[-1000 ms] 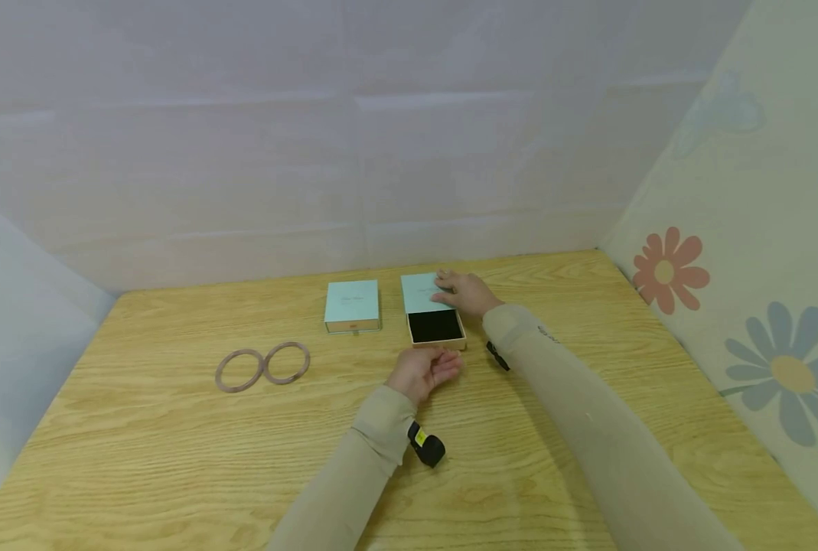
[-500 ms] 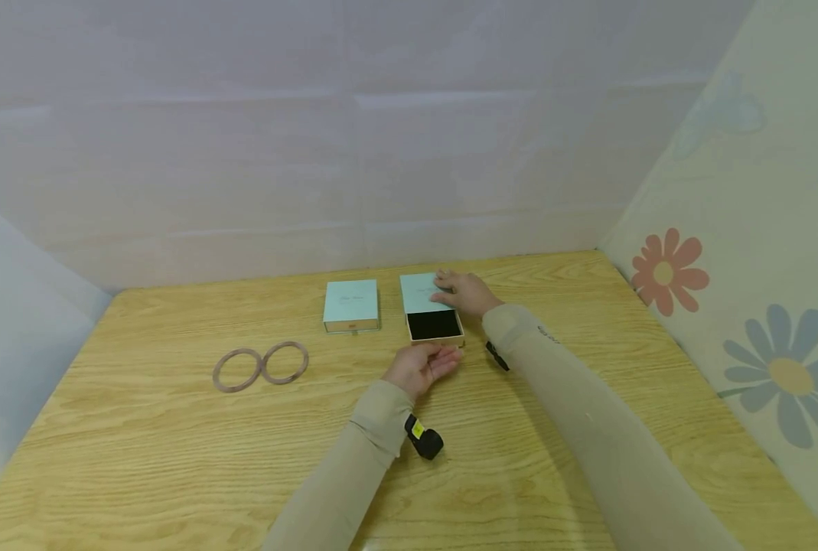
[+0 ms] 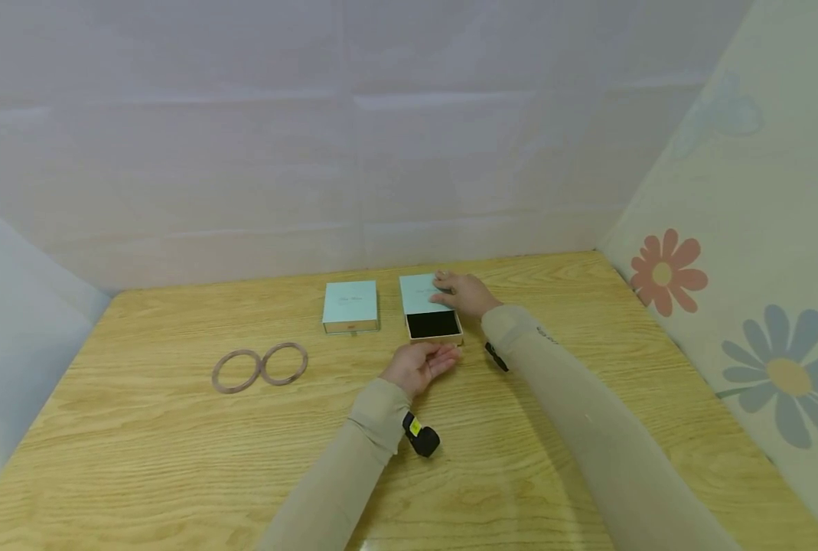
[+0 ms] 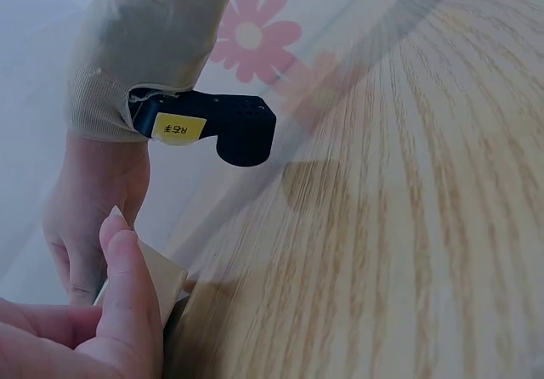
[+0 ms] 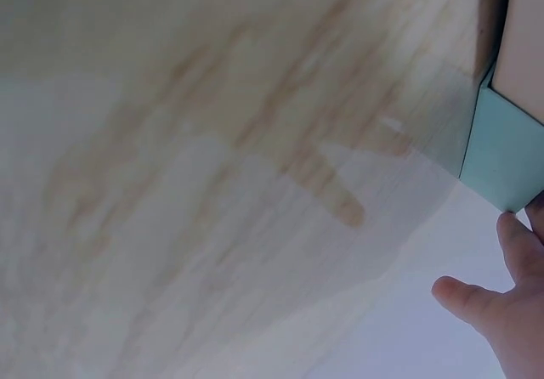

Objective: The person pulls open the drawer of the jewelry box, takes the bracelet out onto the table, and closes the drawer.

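A pale blue drawer-style gift box point(image 3: 415, 288) stands near the back of the table, its black-lined drawer point(image 3: 434, 325) partly pulled out toward me. My right hand point(image 3: 469, 295) rests on the box's right side, two fingers lying spread on the blue cover. In the right wrist view, one fingertip touches the corner of the blue sleeve point(image 5: 501, 154) and another finger stands away from it. My left hand point(image 3: 418, 369) is at the drawer's front, palm turned up, with extended fingers point(image 4: 127, 285) against it. A second, closed blue box point(image 3: 350, 301) sits to the left.
Two brownish ring-shaped bangles point(image 3: 236, 372) lie side by side, touching, on the left of the wooden table point(image 3: 174, 459). A pale wall sheet point(image 3: 243, 153) rises behind the table, and a flower-printed panel point(image 3: 746, 252) borders the right.
The drawer has slid slightly back into the box, with my left hand moving a little along at its front. My right hand has stayed on the cover.
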Action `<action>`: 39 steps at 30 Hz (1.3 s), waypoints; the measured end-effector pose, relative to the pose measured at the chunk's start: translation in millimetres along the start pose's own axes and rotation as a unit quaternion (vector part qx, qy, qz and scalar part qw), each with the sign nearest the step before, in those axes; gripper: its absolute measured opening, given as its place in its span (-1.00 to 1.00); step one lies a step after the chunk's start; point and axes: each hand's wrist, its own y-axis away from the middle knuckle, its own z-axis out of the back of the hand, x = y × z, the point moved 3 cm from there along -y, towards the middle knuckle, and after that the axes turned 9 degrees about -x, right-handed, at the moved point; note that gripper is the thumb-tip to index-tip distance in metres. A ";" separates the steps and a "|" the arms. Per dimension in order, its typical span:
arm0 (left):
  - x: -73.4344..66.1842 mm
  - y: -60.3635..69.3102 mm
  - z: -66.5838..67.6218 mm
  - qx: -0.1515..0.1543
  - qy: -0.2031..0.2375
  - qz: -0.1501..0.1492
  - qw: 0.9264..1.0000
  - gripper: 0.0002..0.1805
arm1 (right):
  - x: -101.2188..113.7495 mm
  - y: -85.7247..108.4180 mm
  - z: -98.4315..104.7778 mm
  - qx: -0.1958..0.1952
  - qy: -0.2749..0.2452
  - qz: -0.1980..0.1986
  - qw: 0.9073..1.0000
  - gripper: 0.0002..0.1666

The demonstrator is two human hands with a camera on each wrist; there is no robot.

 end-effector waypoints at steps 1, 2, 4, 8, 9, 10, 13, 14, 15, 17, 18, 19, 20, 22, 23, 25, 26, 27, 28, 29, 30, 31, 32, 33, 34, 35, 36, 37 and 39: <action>-0.2 -0.3 0.1 0.000 -0.001 0.001 1.000 -0.63 | -0.2 0.0 -0.1 0.000 -0.003 -0.002 1.000 -0.31; -0.2 -0.5 0.1 0.000 0.001 0.000 1.000 -0.63 | -0.3 0.1 -0.2 0.000 -0.005 -0.003 1.000 -0.31; -0.7 -0.7 0.1 -0.002 0.002 0.001 1.000 -0.64 | -0.7 0.0 -0.7 0.001 -0.008 -0.006 1.000 -0.31; -1.1 -1.1 -0.2 -0.003 0.010 0.003 1.000 -0.63 | -0.3 0.9 -0.7 0.003 -0.008 -0.011 1.000 -0.31; -1.2 -1.5 -0.1 -0.003 0.013 0.004 1.000 -0.63 | -0.2 1.1 -0.7 0.003 -0.008 -0.013 1.000 -0.31; -1.1 -1.8 0.0 -0.002 0.016 0.003 1.000 -0.63 | -0.1 1.4 -0.6 0.004 -0.008 -0.014 1.000 -0.31; -1.1 -3.0 0.6 0.000 0.023 0.004 1.000 -0.62 | 0.1 2.0 -0.5 0.006 -0.010 -0.018 1.000 -0.31; -1.3 -3.3 0.6 0.001 0.024 0.003 1.000 -0.62 | -0.1 2.0 -0.6 0.006 -0.010 -0.018 1.000 -0.30; -1.4 -3.4 0.6 0.002 0.024 0.001 1.000 -0.62 | -0.3 2.1 -0.5 0.006 -0.011 -0.018 1.000 -0.31; -2.2 -3.6 0.3 0.005 0.023 0.002 1.000 -0.63 | -0.4 2.3 -0.5 0.005 -0.011 -0.017 1.000 -0.31; -2.6 -3.7 0.1 0.006 0.022 0.002 1.000 -0.63 | -0.6 2.4 -0.5 0.005 -0.012 -0.018 1.000 -0.31; -3.0 -3.9 -0.1 0.008 0.022 0.002 1.000 -0.63 | -0.4 2.7 -0.4 0.005 -0.013 -0.017 1.000 -0.31; -3.3 -4.1 -0.2 0.010 0.022 0.004 1.000 -0.63 | -0.2 2.8 -0.3 0.005 -0.014 -0.017 1.000 -0.31; -4.4 -4.6 -0.4 0.013 0.024 0.009 1.000 -0.63 | 0.1 3.0 -0.3 0.005 -0.017 -0.018 1.000 -0.32; -4.6 -4.9 -0.3 0.015 0.025 0.009 1.000 -0.63 | 0.2 2.9 -0.3 0.005 -0.017 -0.017 1.000 -0.32; -5.6 -5.4 -0.4 0.017 0.024 0.011 1.000 -0.63 | 0.5 2.6 -0.2 0.004 -0.017 -0.015 1.000 -0.32; -5.9 -5.9 -0.3 0.018 0.024 0.011 0.999 -0.63 | 0.8 2.3 -0.2 0.004 -0.014 -0.013 1.000 -0.32; -6.0 -6.1 -0.2 0.017 0.025 0.010 0.999 -0.63 | 0.8 2.2 -0.2 0.003 -0.012 -0.012 1.000 -0.32; -6.2 -6.6 -0.2 0.017 0.023 0.009 1.000 -0.62 | 1.3 2.3 0.0 0.002 -0.011 -0.010 1.000 -0.32; -6.4 -6.9 -0.2 0.018 0.023 0.008 1.000 -0.62 | 1.6 2.3 0.2 0.001 -0.008 -0.009 1.000 -0.32; -6.7 -7.4 -0.4 0.017 0.023 0.009 1.000 -0.62 | 1.9 2.5 0.5 0.000 -0.007 -0.008 1.000 -0.32; -6.8 -8.0 -0.4 0.016 0.024 0.008 1.000 -0.63 | 2.1 2.8 0.7 -0.001 -0.005 -0.007 1.000 -0.32; -6.9 -8.4 -0.5 0.016 0.025 0.009 1.000 -0.63 | 2.4 2.9 0.9 -0.002 -0.005 -0.006 1.000 -0.32; -7.0 -9.0 -0.5 0.015 0.026 0.009 1.000 -0.63 | 2.5 3.2 1.2 -0.003 -0.005 -0.005 1.000 -0.33; -7.4 -9.4 -0.6 0.015 0.027 0.010 0.999 -0.63 | 2.9 3.5 1.7 -0.004 -0.006 -0.004 1.000 -0.33; -7.6 -9.6 -0.7 0.014 0.029 0.012 0.999 -0.63 | 2.8 3.5 2.0 -0.004 -0.008 -0.003 1.000 -0.33; -7.8 -9.9 -0.8 0.014 0.030 0.013 0.999 -0.63 | 3.3 3.7 2.3 -0.005 -0.009 -0.002 1.000 -0.33; -8.0 -10.0 -0.9 0.015 0.031 0.013 0.999 -0.63 | 3.5 3.9 2.6 -0.005 -0.011 -0.001 1.000 -0.33; -8.6 -9.6 -1.1 0.017 0.032 0.012 0.999 -0.62 | 4.3 4.2 3.1 -0.006 -0.013 0.000 1.000 -0.33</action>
